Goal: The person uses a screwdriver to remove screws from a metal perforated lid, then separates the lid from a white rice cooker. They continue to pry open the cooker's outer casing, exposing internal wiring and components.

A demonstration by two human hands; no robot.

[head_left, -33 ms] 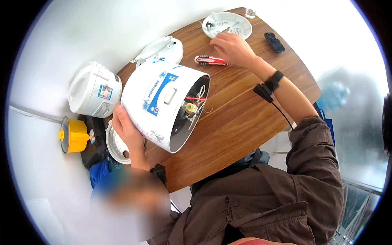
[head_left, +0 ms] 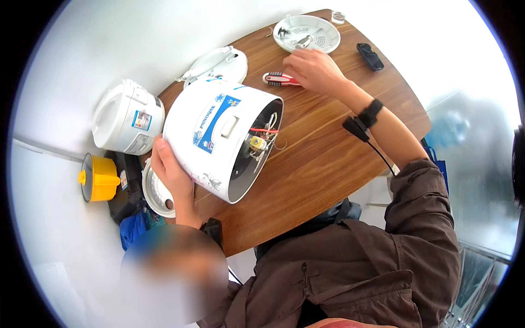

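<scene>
A white rice cooker body point(head_left: 210, 139) lies tipped on the table, its open underside facing right. Inside that opening show loose wires and a yellow part point(head_left: 257, 143). My left hand point(head_left: 174, 172) grips the body's near left side, with its fingertips partly hidden. My right hand point(head_left: 314, 68) hovers by a red and white screwdriver point(head_left: 280, 79), covering its right end. The fingers there are curled and blurred, so I cannot make out whether they hold anything. Just beyond is a white round base cover point(head_left: 328, 38) with a small metal part point(head_left: 304, 42) in it.
Behind the body rests a white lid point(head_left: 229, 68). Another white cooker point(head_left: 126, 117) stands at the left, near a yellow pot point(head_left: 103, 179) and a white ring-shaped part point(head_left: 156, 191). At the far right are a black case point(head_left: 370, 56) and a small clear cup point(head_left: 338, 17).
My right hand has drawn slightly back from the base cover, showing more of the metal part. My left hand keeps its hold on the cooker body.
</scene>
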